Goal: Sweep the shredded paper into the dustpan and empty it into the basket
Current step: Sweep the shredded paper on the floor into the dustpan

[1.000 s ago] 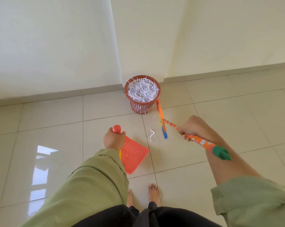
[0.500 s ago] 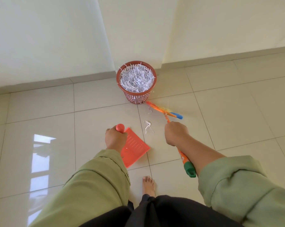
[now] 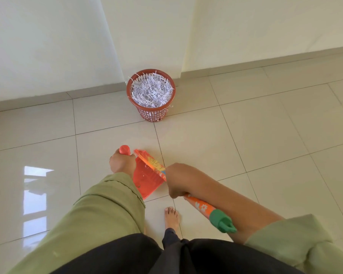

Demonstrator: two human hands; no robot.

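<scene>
Since half a second ago the broom head [image 3: 150,164] has swung from the floor ahead of the right hand into the dustpan [image 3: 147,179]; the loose strips seen on the tile then are gone from view.

Head view: left hand [image 3: 122,162] grips the dustpan's red handle [image 3: 124,150], fingers curled round it. Right hand [image 3: 176,179] clamps the orange broom stick [image 3: 199,205], its green cap [image 3: 222,220] pointing back past the forearm. The hands sit close, the pan between them. Basket [image 3: 150,93], full of shredded paper [image 3: 151,91], stands well ahead of both hands by the wall corner. A bare foot [image 3: 171,215] shows below the right hand.
</scene>
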